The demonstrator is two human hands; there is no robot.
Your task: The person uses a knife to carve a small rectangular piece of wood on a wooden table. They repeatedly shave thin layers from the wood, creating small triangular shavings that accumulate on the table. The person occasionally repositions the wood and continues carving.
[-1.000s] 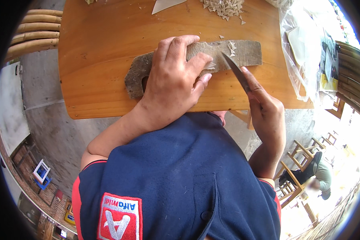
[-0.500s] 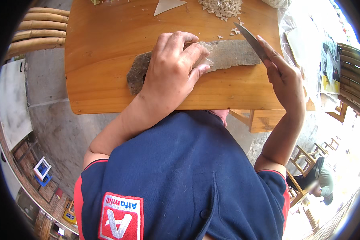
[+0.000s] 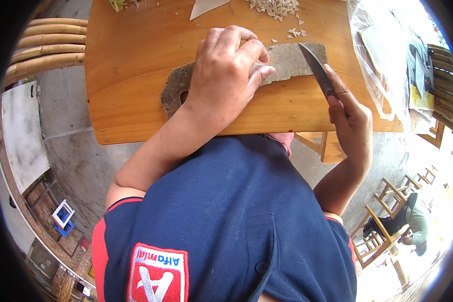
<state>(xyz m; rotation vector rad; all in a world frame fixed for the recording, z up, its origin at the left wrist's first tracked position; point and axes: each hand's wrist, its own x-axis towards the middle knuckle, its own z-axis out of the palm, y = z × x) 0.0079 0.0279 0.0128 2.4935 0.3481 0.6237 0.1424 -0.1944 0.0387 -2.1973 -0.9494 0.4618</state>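
Note:
My left hand (image 3: 227, 73) rests over a worn grey wooden board (image 3: 299, 60), its fingers closed on a small pale sheet piece (image 3: 258, 66). Most of that piece is hidden under the fingers. In my right hand (image 3: 353, 117) is a knife (image 3: 315, 66), gripped by the handle. Its dark blade points up and to the left above the board's right part, apart from the left hand. Several small pale triangles (image 3: 296, 33) lie just beyond the board, close to a heap of similar cut pieces (image 3: 274, 7).
The board lies on a wooden table (image 3: 131, 90). A larger pale triangular sheet (image 3: 206, 7) is at the far edge. Clear plastic (image 3: 370, 45) drapes over the table's right side. A bamboo seat (image 3: 50, 43) stands at left; a person (image 3: 415, 221) bends among stools at lower right.
My right hand has come down and a little left, bringing the knife lower over the board. The left hand has shifted slightly up and right, still holding the pale piece.

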